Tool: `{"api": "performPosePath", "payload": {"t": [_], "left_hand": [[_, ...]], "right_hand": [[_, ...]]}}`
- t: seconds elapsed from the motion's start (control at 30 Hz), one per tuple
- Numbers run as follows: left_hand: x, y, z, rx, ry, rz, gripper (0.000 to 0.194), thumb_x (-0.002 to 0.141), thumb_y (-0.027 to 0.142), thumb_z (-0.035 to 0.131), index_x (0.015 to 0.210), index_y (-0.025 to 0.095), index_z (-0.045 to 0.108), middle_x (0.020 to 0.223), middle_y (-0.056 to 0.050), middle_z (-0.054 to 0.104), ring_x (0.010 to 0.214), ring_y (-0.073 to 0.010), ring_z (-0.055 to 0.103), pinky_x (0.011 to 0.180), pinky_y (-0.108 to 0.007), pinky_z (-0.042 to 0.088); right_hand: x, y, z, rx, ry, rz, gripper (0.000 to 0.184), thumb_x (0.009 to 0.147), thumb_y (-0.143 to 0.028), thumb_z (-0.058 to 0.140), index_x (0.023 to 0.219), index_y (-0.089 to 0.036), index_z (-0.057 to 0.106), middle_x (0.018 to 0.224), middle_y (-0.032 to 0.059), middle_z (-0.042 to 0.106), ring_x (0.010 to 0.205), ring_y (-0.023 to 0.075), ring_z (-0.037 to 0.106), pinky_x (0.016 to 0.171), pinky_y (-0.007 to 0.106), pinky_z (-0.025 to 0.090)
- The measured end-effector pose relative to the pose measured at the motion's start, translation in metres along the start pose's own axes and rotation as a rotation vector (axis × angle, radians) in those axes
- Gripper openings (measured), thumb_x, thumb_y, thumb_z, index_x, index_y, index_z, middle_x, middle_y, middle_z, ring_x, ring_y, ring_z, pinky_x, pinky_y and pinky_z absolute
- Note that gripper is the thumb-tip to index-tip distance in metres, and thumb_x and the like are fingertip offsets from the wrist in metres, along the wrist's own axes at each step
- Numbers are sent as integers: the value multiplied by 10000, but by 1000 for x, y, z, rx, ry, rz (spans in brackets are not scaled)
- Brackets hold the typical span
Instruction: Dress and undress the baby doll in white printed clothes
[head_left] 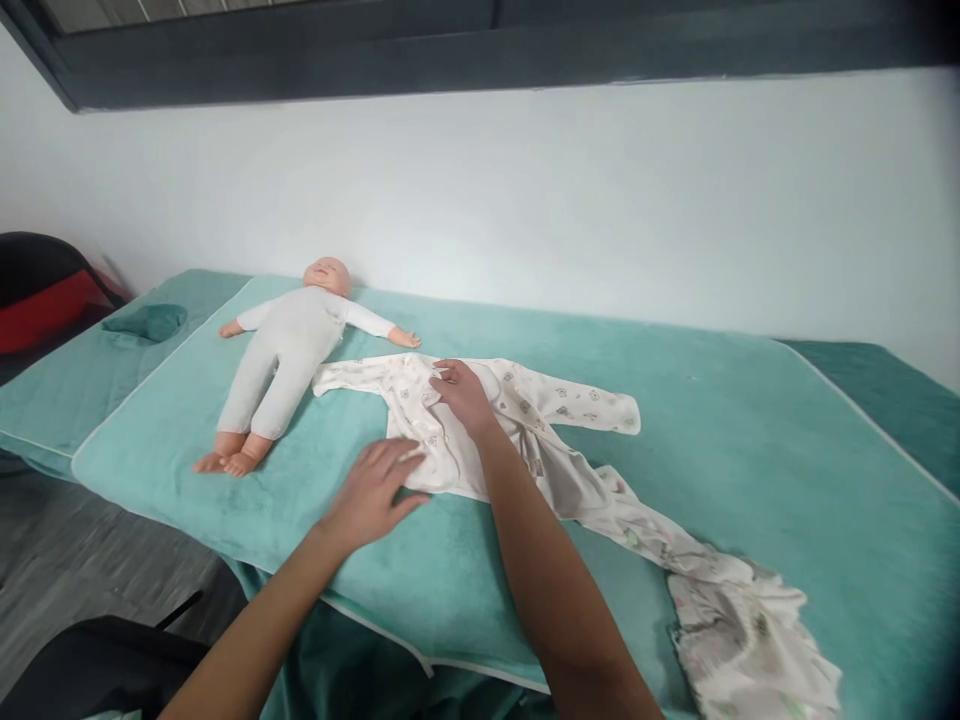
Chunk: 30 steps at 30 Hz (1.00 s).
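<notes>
Head cam, only view: sitting above and behind the left hand [375, 492] and right hand [463, 396], looking forward-down at close range, facing the wall [540, 200] beyond them.

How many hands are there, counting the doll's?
4: the person's left hand at the near edge of the patterned shirt, their right hand at its upper part, one doll hand away from the shirt, the other doll hand just beyond it.

"What's cut off?"
"The chair [52, 308] at the left edge, the crumpled cloth [757, 640] at the bottom."
"And hidden?"
"Part of the shirt [454, 455], behind the right forearm [532, 560]. Its prints are too small to tell."
</notes>
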<state>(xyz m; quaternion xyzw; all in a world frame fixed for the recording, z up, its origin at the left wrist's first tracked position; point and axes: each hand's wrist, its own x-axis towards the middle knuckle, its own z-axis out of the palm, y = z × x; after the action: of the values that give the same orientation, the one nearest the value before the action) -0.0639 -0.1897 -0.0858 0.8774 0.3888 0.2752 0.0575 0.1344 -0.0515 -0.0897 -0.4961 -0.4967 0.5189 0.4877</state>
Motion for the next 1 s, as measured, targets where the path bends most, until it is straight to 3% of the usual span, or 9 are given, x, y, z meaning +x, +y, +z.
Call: {"api": "performPosePath", "payload": {"t": [0.07, 0.23, 0.3, 0.47, 0.6, 0.73, 0.83, 0.9, 1.0], "left_hand": [[-3, 11, 3, 44, -80, 8, 426, 949, 355, 609, 1356, 236, 568, 1352, -118, 618, 1272, -292, 548, 1073, -496, 434], [-4, 7, 11, 108, -10, -65, 183, 974, 242, 528, 1086, 207, 669, 1008, -83, 694, 988, -250, 616, 885, -434, 473], [-9, 2, 14, 61, 92, -115, 167, 983, 215, 488, 1012, 202, 652, 932, -67, 689, 907, -221, 623, 843, -398, 483], [-21, -6, 20, -215, 492, -536, 94, 957, 211, 479, 993, 208, 566, 855, -17, 643, 749, -157, 621, 689, -287, 495], [-21, -8, 22, -274, 517, -598, 4, 887, 219, 549, 885, 216, 548, 773, 16, 606, 691, -148, 589, 661, -270, 469], [-19, -9, 20, -259, 543, -595, 99, 880, 209, 532, 788, 222, 499, 679, 37, 533, 617, -142, 522, 621, -271, 424], [-19, -9, 17, -280, 608, -558, 153, 910, 199, 487, 761, 223, 460, 759, 6, 548, 713, -158, 552, 691, -292, 448], [-18, -9, 17, -272, 702, -540, 150, 880, 163, 499, 768, 224, 420, 933, -38, 575, 897, -185, 589, 820, -332, 473], [-16, -9, 19, -231, 830, -547, 190, 803, 81, 515, 867, 226, 409, 1203, -100, 516, 1175, -233, 539, 997, -418, 449]], "right_hand": [[0, 1, 1, -87, 20, -33, 372, 705, -323, 661, 1063, -228, 622, 838, -33, 586, 735, 144, 598, 656, 283, 534], [2, -1, 5, -127, 67, 53, 310, 681, -287, 640, 986, -228, 623, 877, -15, 564, 715, 147, 599, 562, 269, 544], [3, -1, 5, -95, 76, 74, 290, 676, -281, 660, 959, -227, 626, 860, -19, 555, 675, 137, 590, 542, 268, 538], [5, 0, -2, 211, 27, 74, 317, 655, -321, 773, 933, -212, 665, 813, -20, 605, 701, 136, 597, 602, 269, 526], [6, -1, -1, 466, -23, 120, 362, 625, -308, 841, 931, -201, 680, 802, -13, 663, 745, 141, 628, 672, 271, 533], [14, -9, 9, 583, -172, 144, 326, 656, -298, 866, 918, -209, 694, 953, 21, 732, 880, 159, 688, 840, 297, 569], [26, -15, 23, 619, -265, 90, 329, 682, -303, 869, 952, -229, 696, 1081, 30, 742, 1024, 175, 691, 964, 320, 547], [34, -15, 34, 574, -298, 35, 333, 699, -324, 851, 978, -237, 693, 1134, 38, 736, 1078, 187, 677, 1004, 350, 527], [45, -3, 49, 290, -192, -9, 278, 695, -346, 804, 908, -219, 679, 1011, 39, 738, 990, 195, 675, 960, 382, 530]]}}
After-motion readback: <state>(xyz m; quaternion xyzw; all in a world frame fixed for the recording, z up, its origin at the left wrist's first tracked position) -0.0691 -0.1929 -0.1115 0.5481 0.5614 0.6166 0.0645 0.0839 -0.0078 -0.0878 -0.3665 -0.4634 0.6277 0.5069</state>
